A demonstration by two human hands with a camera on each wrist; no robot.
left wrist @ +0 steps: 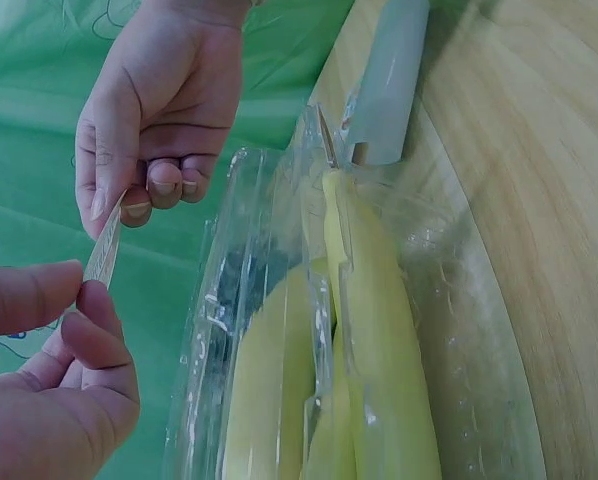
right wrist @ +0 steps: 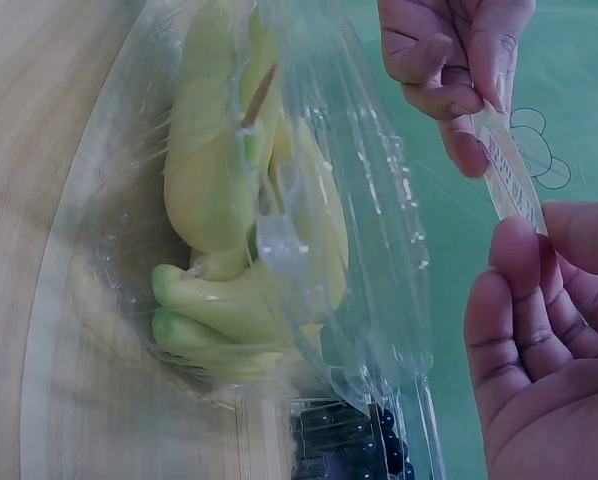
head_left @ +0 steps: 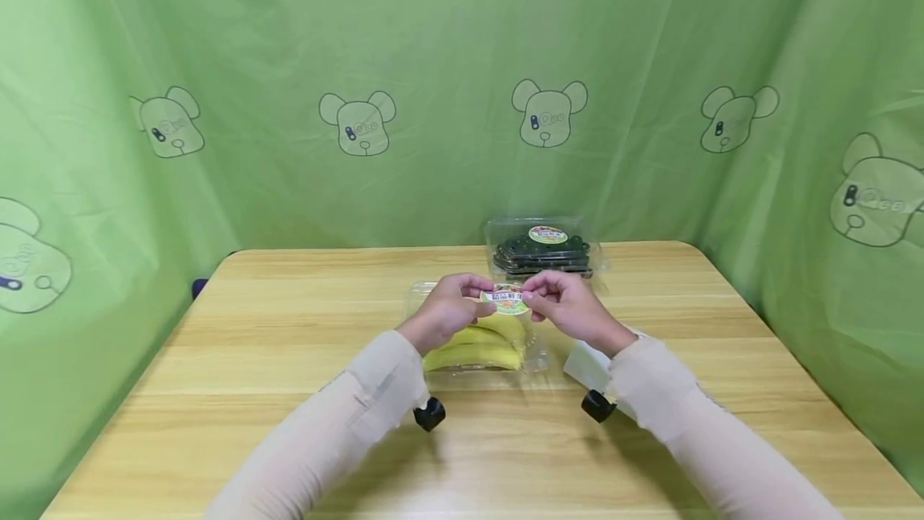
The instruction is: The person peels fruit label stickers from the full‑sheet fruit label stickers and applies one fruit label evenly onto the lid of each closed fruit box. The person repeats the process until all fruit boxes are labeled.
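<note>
Between both hands, above the table, is a round printed sticker (head_left: 505, 298). My left hand (head_left: 452, 313) pinches its left edge with thumb and fingertips. The right hand (head_left: 570, 307) pinches the opposite edge the same way. In the right wrist view the sticker (right wrist: 507, 175) shows nearly edge-on, stretched from one hand to the other. Below the hands a clear plastic clamshell box (left wrist: 479, 400) stands on the table. Yellow bananas (head_left: 472, 351) lie inside it, their greenish stem ends (right wrist: 194, 310) visible in the right wrist view.
Behind the hands sits another clear box (head_left: 498, 231) of dark round fruit (head_left: 534, 251), with a similar round sticker (head_left: 548, 234) on its lid. A white sheet or roll (head_left: 588, 365) lies partly under the right forearm. Green curtains (head_left: 447, 22) enclose the wooden table (head_left: 289, 319).
</note>
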